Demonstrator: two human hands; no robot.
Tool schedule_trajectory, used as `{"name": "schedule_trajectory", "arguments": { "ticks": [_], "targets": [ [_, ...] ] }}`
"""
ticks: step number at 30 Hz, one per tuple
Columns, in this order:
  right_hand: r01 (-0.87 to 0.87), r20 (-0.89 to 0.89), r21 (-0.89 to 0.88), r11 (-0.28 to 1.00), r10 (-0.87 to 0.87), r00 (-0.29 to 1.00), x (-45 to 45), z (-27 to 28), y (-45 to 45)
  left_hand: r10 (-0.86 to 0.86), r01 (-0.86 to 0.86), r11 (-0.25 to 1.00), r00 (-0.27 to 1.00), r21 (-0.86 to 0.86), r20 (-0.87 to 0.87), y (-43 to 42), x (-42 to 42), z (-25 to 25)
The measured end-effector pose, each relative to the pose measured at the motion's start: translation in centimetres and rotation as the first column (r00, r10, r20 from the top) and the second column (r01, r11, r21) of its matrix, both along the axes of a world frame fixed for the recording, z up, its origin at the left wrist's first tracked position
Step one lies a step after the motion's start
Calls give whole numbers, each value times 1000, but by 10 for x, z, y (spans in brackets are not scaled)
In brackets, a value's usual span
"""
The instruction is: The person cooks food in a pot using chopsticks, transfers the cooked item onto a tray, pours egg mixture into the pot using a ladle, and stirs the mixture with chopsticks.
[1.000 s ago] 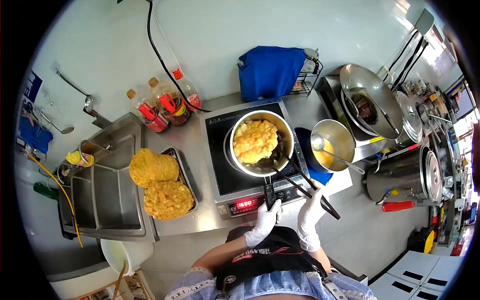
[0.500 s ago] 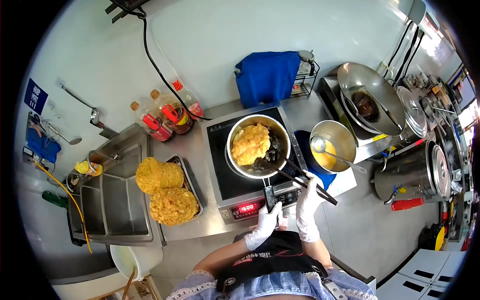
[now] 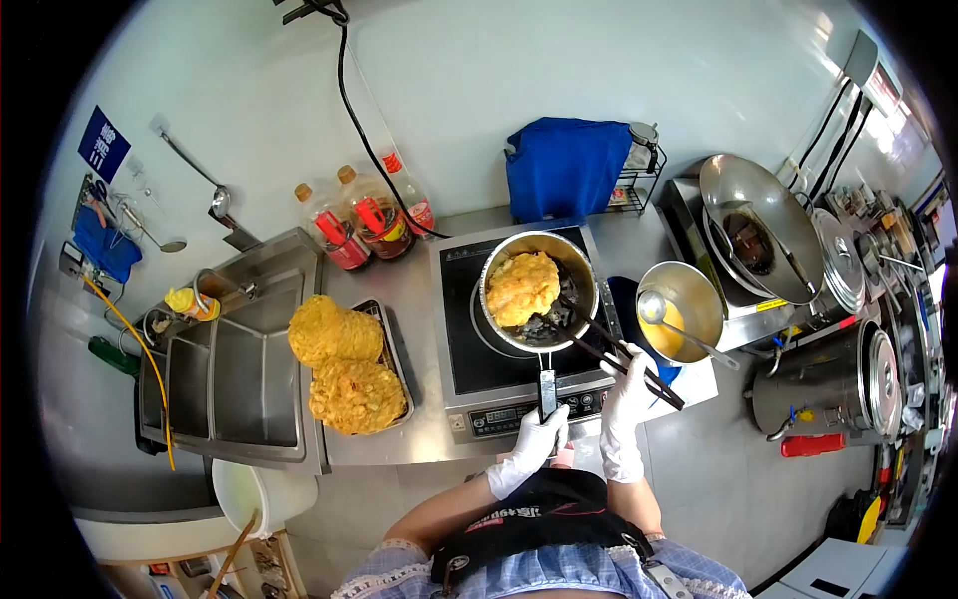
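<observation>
My left hand (image 3: pixel 539 439), in a white glove, is closed around the black handle of a saucepan (image 3: pixel 540 344) on the induction cooktop (image 3: pixel 464 354). A large golden fried piece of food (image 3: pixel 522 288) floats in dark oil on the pan's left side. Gloved too, my right hand (image 3: pixel 625 384) grips a pair of long dark chopsticks (image 3: pixel 658 386). Their tips reach into the oil beside the fried piece's lower right edge; whether they touch it I cannot tell. To the right stands a pot (image 3: pixel 704 290) of yellow liquid with a ladle (image 3: pixel 689 336) in it.
Two stacked-looking golden fried pieces (image 3: pixel 356 395) lie on a tray (image 3: pixel 404 384) at the left. Beyond are a sink (image 3: pixel 254 399) and several bottles (image 3: pixel 384 225) by the wall. A wok (image 3: pixel 763 185) rests at the right. A white bucket (image 3: pixel 289 494) stands below the sink.
My view has shifted, so the counter appears farther right. The pan handle points straighter toward me. Red digits on the cooktop no longer show. Both hands keep their grips.
</observation>
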State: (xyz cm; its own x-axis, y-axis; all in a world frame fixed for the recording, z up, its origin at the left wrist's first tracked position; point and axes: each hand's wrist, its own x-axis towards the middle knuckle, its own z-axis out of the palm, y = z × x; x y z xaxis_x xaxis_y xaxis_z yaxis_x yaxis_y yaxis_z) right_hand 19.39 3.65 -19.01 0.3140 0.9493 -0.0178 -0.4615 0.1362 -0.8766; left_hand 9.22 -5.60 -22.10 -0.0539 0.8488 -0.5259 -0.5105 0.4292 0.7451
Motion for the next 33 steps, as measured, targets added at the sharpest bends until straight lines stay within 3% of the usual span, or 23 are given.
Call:
{"name": "schedule_trajectory", "arguments": {
  "ticks": [3,5,8,10,14,27,33],
  "targets": [
    [7,-33,11,1000,-7,999,4,-8,5,13,-12,998,1000,57,-19,0,0,0],
    [3,-58,9,1000,-3,998,5,-10,8,-4,4,1000,1000,-4,-12,1,-1,9],
    [6,-39,22,1000,-5,999,6,-6,10,0,1,999,1000,33,-21,1,-2,-5],
    [-9,83,-1,1000,9,996,3,6,10,2,-2,1000,1000,31,-8,1,-2,-6],
    [-46,76,-36,998,48,996,2,6,11,0,1,1000,1000,-4,31,1,-3,6],
    [-42,2,12,999,42,999,13,-8,13,29,-30,999,999,32,37,2,-3,-4],
    [-31,-117,20,999,33,993,25,-11,16,18,-18,1000,998,2,67,2,-8,2]
  ]
}}
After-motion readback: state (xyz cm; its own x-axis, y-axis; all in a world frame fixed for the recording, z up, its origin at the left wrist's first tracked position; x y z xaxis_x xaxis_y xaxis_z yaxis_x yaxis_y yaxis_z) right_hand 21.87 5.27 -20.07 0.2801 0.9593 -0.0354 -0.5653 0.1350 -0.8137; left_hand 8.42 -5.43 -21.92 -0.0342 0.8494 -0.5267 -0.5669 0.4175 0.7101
